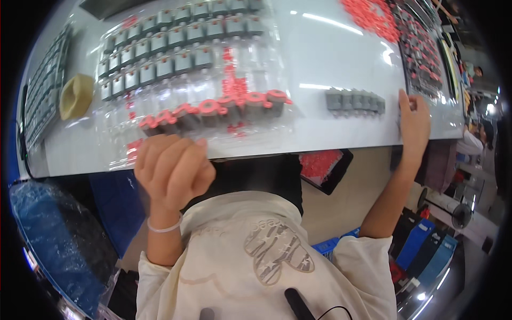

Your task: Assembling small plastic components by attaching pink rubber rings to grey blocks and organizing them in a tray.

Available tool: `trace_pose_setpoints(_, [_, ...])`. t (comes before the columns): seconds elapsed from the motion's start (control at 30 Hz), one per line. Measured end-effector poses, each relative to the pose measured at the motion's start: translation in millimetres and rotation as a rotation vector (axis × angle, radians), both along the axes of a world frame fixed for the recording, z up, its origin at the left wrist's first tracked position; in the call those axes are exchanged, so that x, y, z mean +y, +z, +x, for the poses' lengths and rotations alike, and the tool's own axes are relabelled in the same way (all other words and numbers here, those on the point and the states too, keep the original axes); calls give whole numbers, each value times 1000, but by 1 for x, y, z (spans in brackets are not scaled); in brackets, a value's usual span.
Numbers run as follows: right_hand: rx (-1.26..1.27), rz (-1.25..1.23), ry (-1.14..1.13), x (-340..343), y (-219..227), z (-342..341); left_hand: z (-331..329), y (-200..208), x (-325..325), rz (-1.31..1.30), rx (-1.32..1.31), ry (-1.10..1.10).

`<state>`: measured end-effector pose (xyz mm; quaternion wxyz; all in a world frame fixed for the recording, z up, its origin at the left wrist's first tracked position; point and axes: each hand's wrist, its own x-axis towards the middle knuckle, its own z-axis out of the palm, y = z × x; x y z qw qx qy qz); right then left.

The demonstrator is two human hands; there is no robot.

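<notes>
My left hand (173, 170) is over the table's near edge with its fingers curled in, slightly blurred; whatever may be inside is hidden. Just beyond it stands a slanting row of grey cylindrical parts (210, 109) with pink-red ring tops. They rest on a clear plastic tray (202, 146), where several rows of grey box-shaped parts (176, 36) also stand. To the right, my right hand (416, 120) hovers above the tabletop, fingers bent together around a dark spot I cannot make out. Left of that hand sits a short row of dark grey blocks (354, 101).
Small pink-red pieces (370, 18) are heaped at the far right, beside a dark tray (421, 53) of mixed black and red parts. A yellowish tape roll (76, 96) and another filled tray (48, 85) are at the left. Below the table edge is a black bin (341, 173) of red pieces.
</notes>
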<state>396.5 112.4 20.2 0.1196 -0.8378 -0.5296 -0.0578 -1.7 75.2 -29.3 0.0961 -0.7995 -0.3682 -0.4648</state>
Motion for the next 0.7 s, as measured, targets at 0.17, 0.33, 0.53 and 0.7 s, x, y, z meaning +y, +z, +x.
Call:
trace_pose_setpoints(0.17, [119,95,57,-3,8,3,-1,0,2,-35,17,1])
trace_pose_setpoints(0.33, [293,43,470,-18,37,20,0,0,0,-32,26,20])
trace_pose_setpoints(0.53, [508,-66,546,-26,22,29,2,0,1,-31,31,16])
trace_pose_setpoints(0.7, [413,-72,356,-27,22,-5,1,-1,1,-31,23,9])
